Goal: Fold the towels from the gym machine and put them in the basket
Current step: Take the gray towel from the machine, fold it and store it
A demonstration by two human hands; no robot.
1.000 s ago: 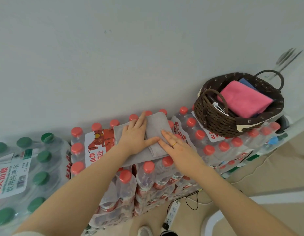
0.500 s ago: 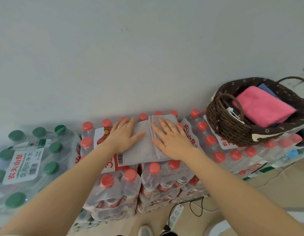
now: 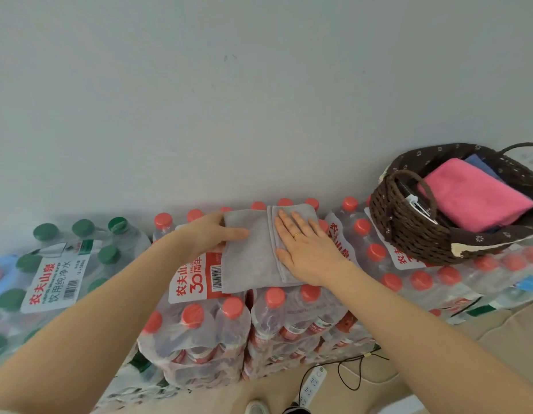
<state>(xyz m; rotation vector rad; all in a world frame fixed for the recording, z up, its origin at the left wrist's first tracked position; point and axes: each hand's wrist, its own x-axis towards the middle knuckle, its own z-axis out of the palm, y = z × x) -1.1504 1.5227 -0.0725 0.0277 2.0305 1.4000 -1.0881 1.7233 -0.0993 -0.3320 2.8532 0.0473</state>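
On shrink-wrapped water bottles (image 3: 199,324), gray towel (image 3: 250,255), long axis toward wall; hands flat, left hand (image 3: 210,234) gripping edge, right hand (image 3: 307,246).

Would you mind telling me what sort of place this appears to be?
Probably a storage corner of a gym or office: shrink-wrapped packs of bottled water are stacked against a plain wall, serving as a surface for towel folding, with a power strip on the floor.

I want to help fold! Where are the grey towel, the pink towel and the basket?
grey towel (image 3: 253,252): head view, flat middle of the cloth.
pink towel (image 3: 474,195): head view, its top face.
basket (image 3: 408,231): head view, woven front wall.
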